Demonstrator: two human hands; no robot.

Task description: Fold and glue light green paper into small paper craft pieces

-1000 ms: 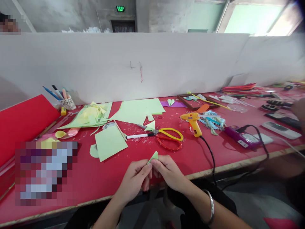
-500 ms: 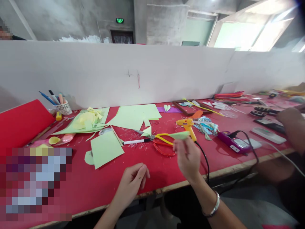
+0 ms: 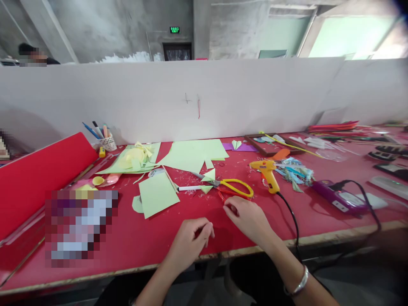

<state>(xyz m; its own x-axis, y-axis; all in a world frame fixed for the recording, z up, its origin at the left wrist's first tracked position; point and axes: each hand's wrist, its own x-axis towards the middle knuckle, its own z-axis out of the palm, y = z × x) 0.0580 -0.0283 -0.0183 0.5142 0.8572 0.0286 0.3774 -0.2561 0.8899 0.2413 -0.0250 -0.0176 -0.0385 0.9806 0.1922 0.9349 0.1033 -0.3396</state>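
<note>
1. Just beyond the right hand (image 3: 247,214), scissors (image 3: 237,187) with yellow and red loops lie on a red table (image 3: 127,250); whether its fingers touch the red loop cannot be told.
2. Relaxed and released, the right hand hovers loosely curled; a silver bracelet (image 3: 301,281) rings its wrist.
3. Nearer the table's edge, the left hand (image 3: 191,240) is loosely bent and released, no object visible in its fingers.
4. Ahead, between the 2 hands, 2 small green paper pieces (image 3: 206,189) lie by the scissors' blades and a white pen (image 3: 189,188).
5. Ahead and right of the right hand rests a yellow glue gun (image 3: 267,174).
</note>
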